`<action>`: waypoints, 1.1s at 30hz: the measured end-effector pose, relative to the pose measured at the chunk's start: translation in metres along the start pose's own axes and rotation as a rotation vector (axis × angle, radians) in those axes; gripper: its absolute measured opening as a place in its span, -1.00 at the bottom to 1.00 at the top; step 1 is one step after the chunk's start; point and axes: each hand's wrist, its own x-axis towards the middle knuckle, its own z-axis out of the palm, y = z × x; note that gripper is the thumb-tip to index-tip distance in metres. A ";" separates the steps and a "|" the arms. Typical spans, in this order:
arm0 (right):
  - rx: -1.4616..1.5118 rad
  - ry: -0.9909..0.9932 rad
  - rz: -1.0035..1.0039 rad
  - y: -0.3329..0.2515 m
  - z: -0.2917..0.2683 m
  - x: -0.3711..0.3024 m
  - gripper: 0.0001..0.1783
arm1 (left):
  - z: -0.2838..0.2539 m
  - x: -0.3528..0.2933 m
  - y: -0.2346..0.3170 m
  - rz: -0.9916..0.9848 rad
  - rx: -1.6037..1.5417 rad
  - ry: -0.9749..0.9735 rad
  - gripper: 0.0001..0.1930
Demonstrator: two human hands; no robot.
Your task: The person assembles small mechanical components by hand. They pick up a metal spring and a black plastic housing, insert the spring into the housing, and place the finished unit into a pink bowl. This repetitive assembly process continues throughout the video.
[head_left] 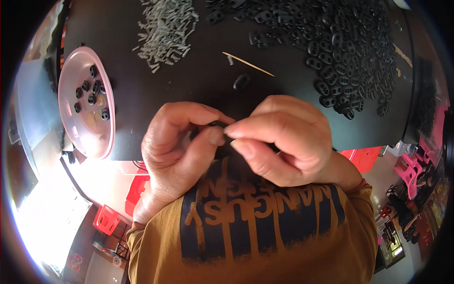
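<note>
In front of my chest, my left hand (177, 142) pinches a small black plastic cord-lock piece (217, 124) between thumb and index finger; the fingers cover most of it. Against it from the right come the curled fingertips of my right hand (286, 142). Whatever lies between those right fingertips is too small or hidden to name. Just beyond the hands, one black oval cord-lock part (241, 82) lies on the dark table (208, 90). Farther up rest a thin wooden stick (248, 64) and a single metal spring (230, 60) close beside it.
A heap of small metal springs (168, 31) lies at the far left. Many black two-hole cord-lock parts (345, 61) spread over the far right. At the left edge stands a pink translucent bowl (85, 137) with several black pieces inside. A red stool (106, 219) is on the floor.
</note>
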 end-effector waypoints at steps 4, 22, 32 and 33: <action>-0.002 -0.064 0.033 0.001 -0.003 0.000 -0.82 | -0.011 -0.005 -0.003 -0.095 -0.030 -0.049 -0.70; 0.142 -0.022 0.332 -0.010 0.007 0.006 -0.89 | -0.010 0.004 -0.004 -0.101 -0.238 -0.031 -0.86; -0.586 -0.187 -0.009 -0.004 -0.012 0.038 -0.79 | -0.024 0.007 -0.019 0.325 0.221 0.016 -0.79; -0.700 -0.240 -0.078 0.000 -0.014 0.042 -0.77 | -0.023 0.006 -0.020 0.296 0.169 0.029 -0.80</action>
